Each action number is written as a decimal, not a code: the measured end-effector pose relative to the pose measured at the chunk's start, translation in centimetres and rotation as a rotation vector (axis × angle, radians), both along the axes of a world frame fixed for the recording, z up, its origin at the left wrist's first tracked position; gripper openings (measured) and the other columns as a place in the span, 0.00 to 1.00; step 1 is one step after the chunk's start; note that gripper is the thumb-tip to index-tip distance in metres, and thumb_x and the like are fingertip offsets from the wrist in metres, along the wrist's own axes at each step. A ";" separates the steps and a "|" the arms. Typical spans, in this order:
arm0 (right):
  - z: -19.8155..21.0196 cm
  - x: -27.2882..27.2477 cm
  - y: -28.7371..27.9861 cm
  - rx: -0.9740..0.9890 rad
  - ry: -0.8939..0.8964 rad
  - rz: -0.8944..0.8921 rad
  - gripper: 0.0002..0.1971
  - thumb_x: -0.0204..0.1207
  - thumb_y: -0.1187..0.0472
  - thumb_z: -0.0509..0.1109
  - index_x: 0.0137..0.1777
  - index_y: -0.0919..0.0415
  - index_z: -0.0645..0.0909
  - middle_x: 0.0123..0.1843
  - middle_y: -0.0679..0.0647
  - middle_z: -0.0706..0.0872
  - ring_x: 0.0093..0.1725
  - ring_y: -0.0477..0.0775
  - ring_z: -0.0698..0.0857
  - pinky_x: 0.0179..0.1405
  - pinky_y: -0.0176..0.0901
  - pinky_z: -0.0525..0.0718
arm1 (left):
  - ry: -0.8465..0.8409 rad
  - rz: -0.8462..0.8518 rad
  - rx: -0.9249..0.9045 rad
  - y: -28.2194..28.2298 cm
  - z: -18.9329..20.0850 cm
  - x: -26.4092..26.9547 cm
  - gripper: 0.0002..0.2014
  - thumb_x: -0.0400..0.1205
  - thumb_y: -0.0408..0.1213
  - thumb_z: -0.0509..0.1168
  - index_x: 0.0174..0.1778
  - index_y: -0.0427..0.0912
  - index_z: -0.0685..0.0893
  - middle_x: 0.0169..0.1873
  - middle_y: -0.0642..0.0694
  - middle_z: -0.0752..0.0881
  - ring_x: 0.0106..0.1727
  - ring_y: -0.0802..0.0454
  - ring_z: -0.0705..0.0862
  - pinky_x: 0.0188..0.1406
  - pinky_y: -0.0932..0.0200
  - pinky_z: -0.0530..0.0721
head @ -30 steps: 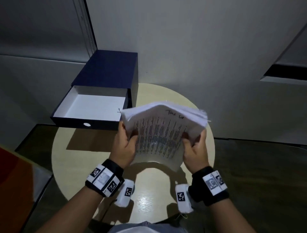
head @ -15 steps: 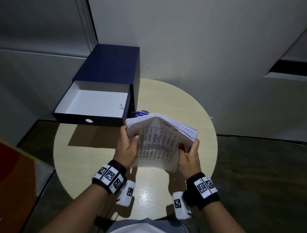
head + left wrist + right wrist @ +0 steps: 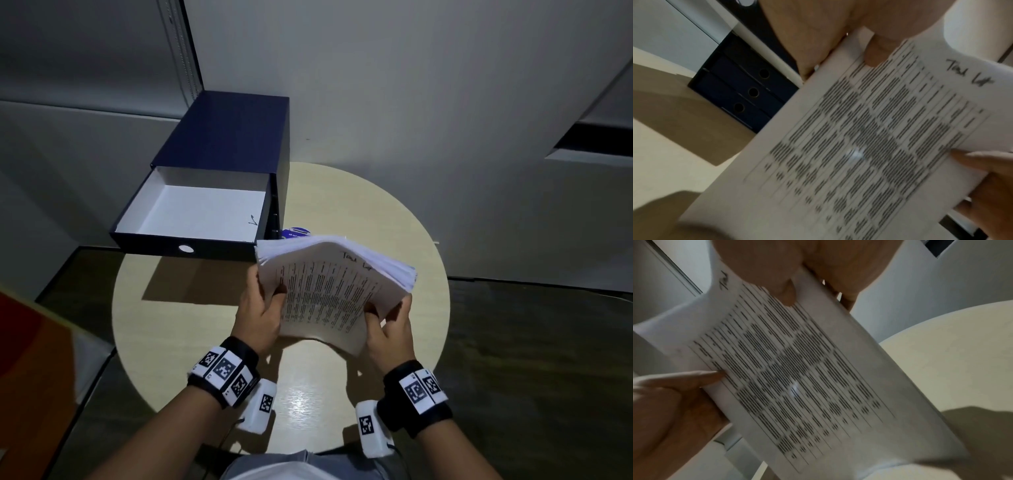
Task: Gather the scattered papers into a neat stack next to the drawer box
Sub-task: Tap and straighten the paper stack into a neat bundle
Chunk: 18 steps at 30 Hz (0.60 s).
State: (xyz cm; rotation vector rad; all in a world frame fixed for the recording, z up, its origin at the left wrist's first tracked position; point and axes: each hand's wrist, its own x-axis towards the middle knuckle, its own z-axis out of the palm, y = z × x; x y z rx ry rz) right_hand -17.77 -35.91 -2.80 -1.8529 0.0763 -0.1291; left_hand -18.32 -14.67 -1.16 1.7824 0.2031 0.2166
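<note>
Both hands, left hand (image 3: 261,308) and right hand (image 3: 390,325), are clamping the papers (image 3: 329,291) above the table (image 3: 178,325), right of the drawer box (image 3: 226,137).

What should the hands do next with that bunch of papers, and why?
Probably lower the papers until their bottom edge taps the round table to square them. The left hand and right hand both hold them upright in the air, to the right of the drawer box, and the top edges look fanned and uneven.
</note>
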 end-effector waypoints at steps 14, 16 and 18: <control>-0.8 -0.1 0.5 0.026 0.078 0.019 0.32 0.82 0.67 0.65 0.60 0.23 0.59 0.60 0.47 0.80 0.57 0.42 0.81 0.58 0.41 0.78 | 0.064 -0.005 0.002 0.7 -1.4 0.2 0.33 0.84 0.33 0.62 0.50 0.88 0.62 0.56 0.51 0.83 0.60 0.49 0.82 0.58 0.47 0.79; -1.0 -0.2 0.5 0.025 0.079 0.024 0.29 0.83 0.66 0.65 0.60 0.25 0.61 0.58 0.40 0.80 0.57 0.33 0.79 0.53 0.33 0.77 | 0.080 -0.004 0.016 0.6 -1.6 0.1 0.31 0.85 0.35 0.62 0.51 0.86 0.61 0.57 0.49 0.82 0.60 0.49 0.81 0.56 0.50 0.77; -1.0 0.0 0.6 -0.008 0.069 0.011 0.25 0.83 0.67 0.64 0.62 0.33 0.63 0.54 0.38 0.80 0.53 0.34 0.80 0.47 0.32 0.76 | 0.102 -0.001 0.012 0.6 -1.8 0.1 0.26 0.85 0.36 0.62 0.56 0.79 0.60 0.58 0.50 0.81 0.60 0.50 0.79 0.57 0.52 0.74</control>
